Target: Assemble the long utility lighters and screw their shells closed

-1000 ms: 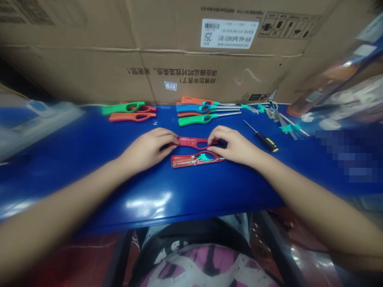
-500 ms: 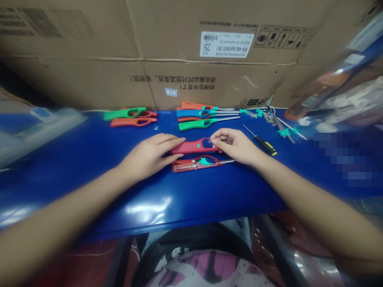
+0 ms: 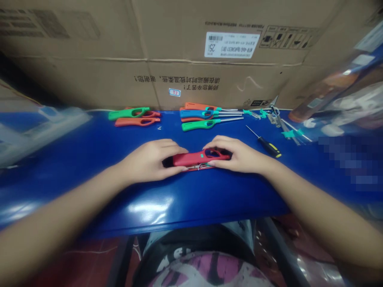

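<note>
A red lighter shell half (image 3: 190, 158) with an oval trigger hole spans the space between both hands. It lies over the other red half (image 3: 206, 168), whose near edge, wires and a bit of green show underneath. At its left end, my left hand (image 3: 151, 161) has thumb and fingers closed round the shell. My right hand (image 3: 241, 155) pinches the right end beside the trigger hole, thumb on the near side. The metal tube of the lower half is hidden by the right hand. Whether the two halves touch along their full length, I cannot tell.
Behind are assembled lighters (image 3: 199, 124) with metal tubes and, further left, several green and orange shells (image 3: 137, 121). A screwdriver (image 3: 269, 147) lies right of my right hand, near loose tubes and green parts (image 3: 291, 133). A cardboard box (image 3: 167, 44) walls off the back of the blue table (image 3: 143, 203).
Both hands have brought the upper red shell half toward me, from behind the lower half to over it. My left thumb and right thumb now sit at the near edge.
</note>
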### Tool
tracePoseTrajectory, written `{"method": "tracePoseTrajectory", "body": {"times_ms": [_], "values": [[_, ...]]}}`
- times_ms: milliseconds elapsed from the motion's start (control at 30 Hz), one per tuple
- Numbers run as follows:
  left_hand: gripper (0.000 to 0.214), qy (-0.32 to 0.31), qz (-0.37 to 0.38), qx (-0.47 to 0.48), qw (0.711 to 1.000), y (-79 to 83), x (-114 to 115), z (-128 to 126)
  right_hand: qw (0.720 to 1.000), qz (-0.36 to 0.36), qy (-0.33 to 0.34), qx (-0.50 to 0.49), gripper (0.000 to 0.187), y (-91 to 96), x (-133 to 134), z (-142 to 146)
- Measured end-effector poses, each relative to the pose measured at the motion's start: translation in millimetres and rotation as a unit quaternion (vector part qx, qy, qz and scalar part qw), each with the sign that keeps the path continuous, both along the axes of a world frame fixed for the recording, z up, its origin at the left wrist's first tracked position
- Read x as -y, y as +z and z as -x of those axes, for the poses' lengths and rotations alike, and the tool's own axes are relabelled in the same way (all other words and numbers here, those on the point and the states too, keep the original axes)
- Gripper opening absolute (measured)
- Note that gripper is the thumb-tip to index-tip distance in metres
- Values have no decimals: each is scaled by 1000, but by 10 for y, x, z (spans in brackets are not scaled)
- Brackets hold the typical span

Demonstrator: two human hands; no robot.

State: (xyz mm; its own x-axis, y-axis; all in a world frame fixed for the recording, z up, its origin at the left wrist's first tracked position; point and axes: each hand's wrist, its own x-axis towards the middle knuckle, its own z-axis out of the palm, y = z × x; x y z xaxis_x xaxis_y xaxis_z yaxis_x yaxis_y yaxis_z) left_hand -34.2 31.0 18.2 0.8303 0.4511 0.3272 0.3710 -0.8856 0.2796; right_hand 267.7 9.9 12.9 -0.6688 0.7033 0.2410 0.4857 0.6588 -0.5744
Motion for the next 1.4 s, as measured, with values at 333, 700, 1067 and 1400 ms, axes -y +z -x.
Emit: {"method": "tracePoseTrajectory", "body": {"times_ms": [333,700,1067,1400], "values": [[38,4,10,-73,997,-12,51,-28,999,-1,22,24,35,-9,16,30],[32,12,18,-72,997,-19,80,-45,999,-14,18,45,33,-22,24,21],[33,21,31,-63,997,-23,80,-50,998,-19,16,56,33,-10,20,31],[32,22,21,-62,998,-19,92,-47,998,-22,18,63,34,-16,21,19]]}}
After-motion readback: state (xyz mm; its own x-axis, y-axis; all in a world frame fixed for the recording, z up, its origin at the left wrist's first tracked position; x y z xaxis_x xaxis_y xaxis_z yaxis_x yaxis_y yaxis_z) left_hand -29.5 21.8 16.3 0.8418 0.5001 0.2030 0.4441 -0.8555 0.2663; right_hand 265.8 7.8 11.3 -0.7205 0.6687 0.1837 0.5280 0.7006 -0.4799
